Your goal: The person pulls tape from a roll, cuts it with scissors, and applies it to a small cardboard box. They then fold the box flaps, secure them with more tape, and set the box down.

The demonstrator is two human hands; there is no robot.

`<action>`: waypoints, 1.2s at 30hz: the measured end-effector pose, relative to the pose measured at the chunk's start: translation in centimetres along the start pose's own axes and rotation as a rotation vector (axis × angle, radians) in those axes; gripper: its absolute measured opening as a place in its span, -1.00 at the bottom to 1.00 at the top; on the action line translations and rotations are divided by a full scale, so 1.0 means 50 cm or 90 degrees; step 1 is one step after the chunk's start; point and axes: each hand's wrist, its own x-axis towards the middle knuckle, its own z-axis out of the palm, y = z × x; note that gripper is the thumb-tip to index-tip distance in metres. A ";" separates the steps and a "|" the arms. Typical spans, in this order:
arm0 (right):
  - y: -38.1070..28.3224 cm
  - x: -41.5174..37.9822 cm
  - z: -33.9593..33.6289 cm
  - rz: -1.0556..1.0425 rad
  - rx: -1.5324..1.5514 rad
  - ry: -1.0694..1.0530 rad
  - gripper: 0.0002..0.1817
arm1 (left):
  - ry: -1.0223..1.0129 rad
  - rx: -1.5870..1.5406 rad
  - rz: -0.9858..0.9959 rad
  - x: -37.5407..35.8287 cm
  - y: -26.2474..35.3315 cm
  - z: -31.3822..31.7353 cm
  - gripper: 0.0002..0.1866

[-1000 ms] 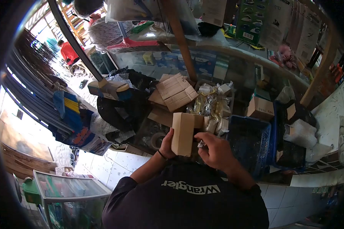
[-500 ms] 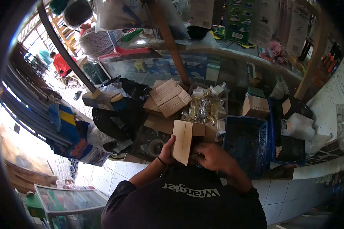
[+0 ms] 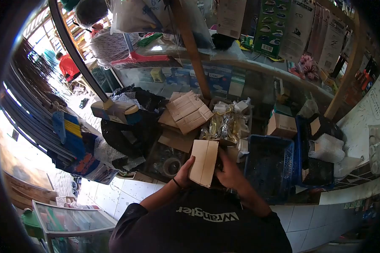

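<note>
A light brown cardboard box (image 3: pixel 203 162) is held up in front of my chest. My left hand (image 3: pixel 184 172) grips its left side, with the thumb along the edge. On the box's other side is my right hand (image 3: pixel 229 170), its fingers partly hidden behind the box, so its hold is unclear. Just beyond the box lie clear plastic-wrapped fittings (image 3: pixel 226 122) in a tray. Flattened cardboard pieces (image 3: pixel 189 112) rest to the left of them. A roll of tape (image 3: pixel 172 167) sits left of my left hand.
To the right stand a blue basket (image 3: pixel 292 164), a small carton (image 3: pixel 281 125) and a bubble-wrapped package (image 3: pixel 327 148). Black plastic (image 3: pixel 128 137) lies at left. A wooden post (image 3: pixel 193 50) rises beyond the cardboard. A person in red (image 3: pixel 69 66) is far left.
The box has turned so its broad face shows more and sits slightly lower. My right hand has moved up and in against the box's right side. The view has shifted slightly.
</note>
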 end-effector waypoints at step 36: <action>0.056 -0.014 0.024 0.034 0.031 0.319 -0.82 | -0.016 -0.020 -0.034 -0.041 -0.026 0.020 -0.39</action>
